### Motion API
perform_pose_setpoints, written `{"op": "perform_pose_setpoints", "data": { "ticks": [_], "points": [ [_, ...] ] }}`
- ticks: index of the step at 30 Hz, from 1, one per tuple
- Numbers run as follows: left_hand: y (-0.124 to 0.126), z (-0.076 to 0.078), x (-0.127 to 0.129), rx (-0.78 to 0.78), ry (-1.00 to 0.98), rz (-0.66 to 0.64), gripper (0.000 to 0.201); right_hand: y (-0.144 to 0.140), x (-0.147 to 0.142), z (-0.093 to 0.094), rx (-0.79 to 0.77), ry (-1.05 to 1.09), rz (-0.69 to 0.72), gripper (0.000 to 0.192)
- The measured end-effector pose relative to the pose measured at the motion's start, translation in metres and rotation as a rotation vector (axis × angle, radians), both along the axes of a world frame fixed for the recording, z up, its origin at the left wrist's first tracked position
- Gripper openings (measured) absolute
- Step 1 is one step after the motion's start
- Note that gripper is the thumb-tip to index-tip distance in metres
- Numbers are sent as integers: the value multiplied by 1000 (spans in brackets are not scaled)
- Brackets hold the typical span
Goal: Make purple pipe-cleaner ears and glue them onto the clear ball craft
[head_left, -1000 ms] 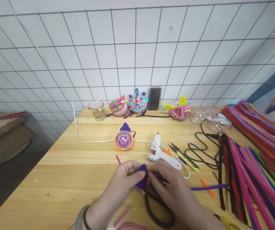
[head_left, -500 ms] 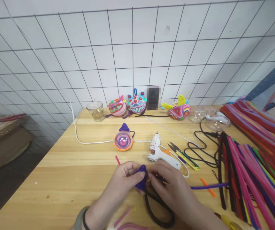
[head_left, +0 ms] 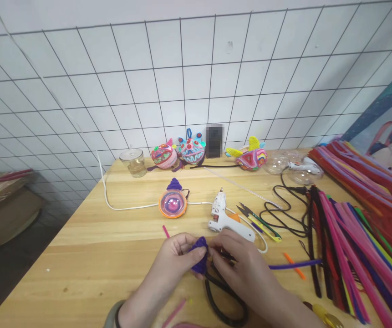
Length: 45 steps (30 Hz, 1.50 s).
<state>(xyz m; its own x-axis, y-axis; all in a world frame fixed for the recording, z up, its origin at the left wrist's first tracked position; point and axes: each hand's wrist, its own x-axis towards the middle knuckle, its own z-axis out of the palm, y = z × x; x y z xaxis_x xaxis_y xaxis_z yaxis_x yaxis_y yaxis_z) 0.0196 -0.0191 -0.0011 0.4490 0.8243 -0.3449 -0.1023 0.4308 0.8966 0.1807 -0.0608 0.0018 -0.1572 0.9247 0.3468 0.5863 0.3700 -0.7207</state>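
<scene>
Left hand (head_left: pixel 178 250) pinching a small purple pipe-cleaner coil (head_left: pixel 200 255) between thumb & fingertips, low over the wooden table (head_left: pixel 89 255), near its front edge. Right hand (head_left: pixel 241 262) meets it from the other side, fingertips closed on the same coil, so both hands are touching it at the centre. A purple pipe-cleaner strand (head_left: pixel 294 264) runs out to the right from under the right hand, lying flat on the wood. Black cord loop (head_left: pixel 225 300) curls just below the hands. Just beyond the knuckles: white glue gun (head_left: pixel 228 218), lying on its side, nozzle pointing away, w/ yarn snips (head_left: pixel 259 221) beside it on the right. Further back, an orange-rimmed clear dome w/ purple top (head_left: pixel 172 202), white cable passing behind it. Far edge by the tiled wall: glass jar (head_left: pixel 133 162), three colourful pipe-cleaner figures (head_left: pixel 191 151) in a row. Right side, big pile of pipe cleaners (head_left: pixel 356 228), pink, red, black, well apart from the hands.
</scene>
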Motion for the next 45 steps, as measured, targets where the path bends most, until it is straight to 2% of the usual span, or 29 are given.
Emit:
{"op": "perform_pose_setpoints", "data": {
  "ticks": [16,26,45],
  "points": [
    [1,-5,2,33,16,44,36,0,-5,1,-6,-29,-79,17],
    [1,-4,1,31,0,53,34,-1,-4,2,-60,-5,-49,18],
    [1,-1,0,57,14,58,33,0,-2,3,-53,37,0,21]
  ]
}}
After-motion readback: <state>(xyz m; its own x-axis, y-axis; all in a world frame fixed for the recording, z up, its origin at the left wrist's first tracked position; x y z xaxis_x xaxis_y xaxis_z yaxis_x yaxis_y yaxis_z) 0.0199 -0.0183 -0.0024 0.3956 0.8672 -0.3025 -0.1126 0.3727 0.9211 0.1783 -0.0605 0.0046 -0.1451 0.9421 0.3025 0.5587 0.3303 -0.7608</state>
